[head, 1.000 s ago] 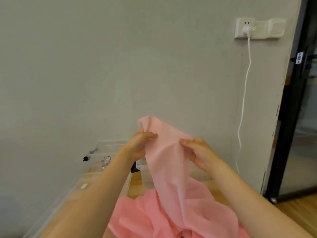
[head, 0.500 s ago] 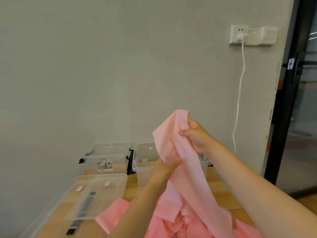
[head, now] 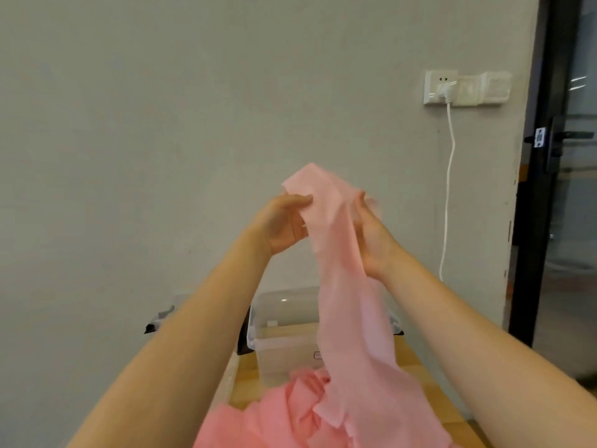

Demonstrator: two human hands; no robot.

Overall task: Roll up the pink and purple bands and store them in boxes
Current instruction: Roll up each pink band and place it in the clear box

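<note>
A long pink band (head: 349, 305) of thin cloth hangs from both raised hands down to a bunched pink heap on the wooden table (head: 416, 376). My left hand (head: 284, 221) pinches the band's upper end from the left, fingers against thumb. My right hand (head: 371, 234) grips the same end from the right, its fingers partly hidden behind the cloth. A clear plastic box (head: 284, 318) stands open at the table's far side, behind the band. No purple band shows.
A second clear box (head: 171, 315) is mostly hidden behind my left forearm, by the grey wall. A white cable (head: 449, 189) hangs from a wall socket (head: 442, 88). A black-framed glass door (head: 555, 176) stands at the right.
My left hand rose from lower on the band to its top end. Both hands now hold the end side by side, higher and more centred; the view tilted up.
</note>
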